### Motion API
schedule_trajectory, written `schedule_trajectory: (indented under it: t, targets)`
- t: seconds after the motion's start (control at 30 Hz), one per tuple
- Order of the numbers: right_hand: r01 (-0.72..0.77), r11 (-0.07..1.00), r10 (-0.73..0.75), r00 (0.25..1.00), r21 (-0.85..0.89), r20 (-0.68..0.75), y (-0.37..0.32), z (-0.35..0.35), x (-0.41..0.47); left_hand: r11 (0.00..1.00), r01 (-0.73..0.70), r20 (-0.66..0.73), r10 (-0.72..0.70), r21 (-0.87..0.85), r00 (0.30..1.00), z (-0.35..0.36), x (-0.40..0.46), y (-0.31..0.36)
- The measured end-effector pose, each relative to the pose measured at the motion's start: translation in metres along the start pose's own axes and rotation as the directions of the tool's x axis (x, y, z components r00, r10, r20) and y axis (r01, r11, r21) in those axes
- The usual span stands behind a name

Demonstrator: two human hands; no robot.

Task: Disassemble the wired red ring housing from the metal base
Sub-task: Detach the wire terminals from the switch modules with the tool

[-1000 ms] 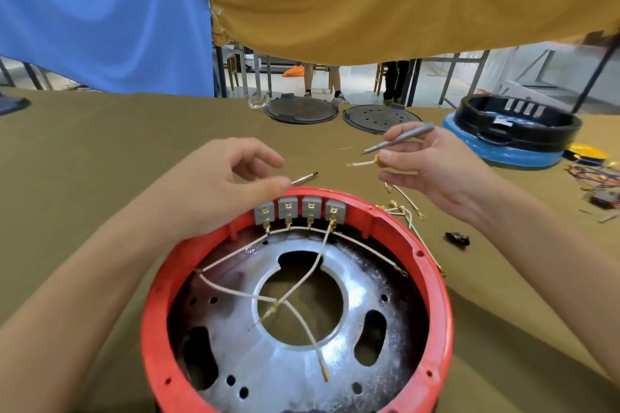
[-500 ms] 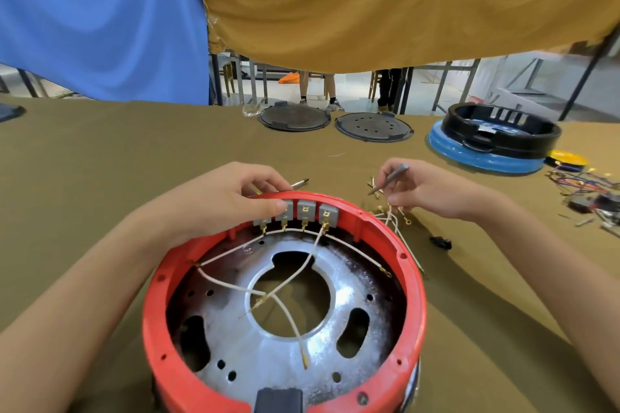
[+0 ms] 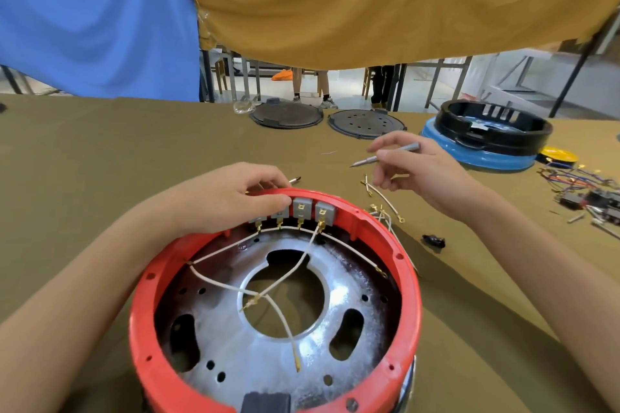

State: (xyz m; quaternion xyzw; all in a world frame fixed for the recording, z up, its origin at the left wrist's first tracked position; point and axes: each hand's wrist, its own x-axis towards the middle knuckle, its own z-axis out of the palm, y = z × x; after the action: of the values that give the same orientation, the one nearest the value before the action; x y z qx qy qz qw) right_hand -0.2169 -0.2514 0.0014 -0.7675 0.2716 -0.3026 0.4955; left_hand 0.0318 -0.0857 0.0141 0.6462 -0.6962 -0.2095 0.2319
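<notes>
The red ring housing sits in front of me around the silver metal base, which has a round centre hole. Several grey terminal blocks line the ring's far inner wall, and white wires run from them across the base. My left hand grips the far rim, thumb pressed on the left terminal blocks. My right hand hovers right of the ring and holds a slim grey screwdriver, its tip pointing left.
Loose white wires with gold lugs and a small black part lie right of the ring. Two dark round lids, a black-and-blue housing and a tangle of coloured wires sit further back on the olive cloth. A second tool tip lies behind my left hand.
My left thumb has come down from above the rim onto the terminal blocks. My right hand dipped to the loose wires, then rose again with the screwdriver.
</notes>
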Motion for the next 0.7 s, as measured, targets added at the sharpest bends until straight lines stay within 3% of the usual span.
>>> schedule_trajectory:
  t: [0.13,0.27,0.43,0.7]
  targets:
    - [0.025,0.980,-0.047,0.993,0.198,0.108,-0.017,0.014,-0.004,0.989,0.013,0.015,-0.015,0.145,1.000,-0.004,-0.007,0.004]
    - [0.129,0.973,-0.160,0.975,0.189,0.155,-0.039,0.036,-0.013,0.971,-0.020,-0.066,0.037,0.240,0.997,-0.009,-0.018,0.008]
    - [0.313,0.948,-0.297,0.935,-0.057,0.192,-0.054,0.058,-0.026,0.975,-0.140,-0.093,0.158,0.171,0.983,-0.004,-0.024,0.020]
    - [0.486,0.755,-0.393,0.873,-0.441,0.289,-0.058,0.065,-0.035,0.986,-0.100,0.035,0.097,0.130,0.995,0.010,-0.023,0.022]
